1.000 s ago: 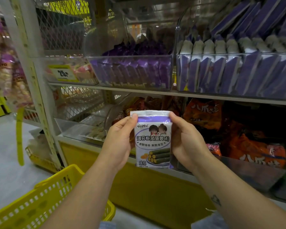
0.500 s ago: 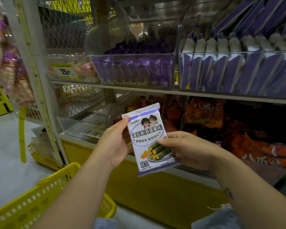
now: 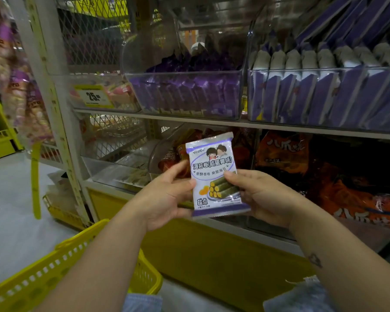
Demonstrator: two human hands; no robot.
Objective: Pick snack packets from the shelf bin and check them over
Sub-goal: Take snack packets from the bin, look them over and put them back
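A white-and-purple plastic snack packet [image 3: 214, 176] printed with seaweed rolls was held upright, slightly tilted, in front of the lower shelf [image 3: 234, 224]. The left hand [image 3: 167, 197] gripped its left edge with thumb on the front, while the right hand [image 3: 259, 197] pinched its right edge. A yellow plastic basket [image 3: 54, 266] sat below left, and clear bins of purple packets [image 3: 185, 95] stood above.

Purple-and-white snack packet [image 3: 214, 174], front side out (seaweed rolls pictured), near upright, slightly tilted, below the shelf bin [image 3: 324, 95].
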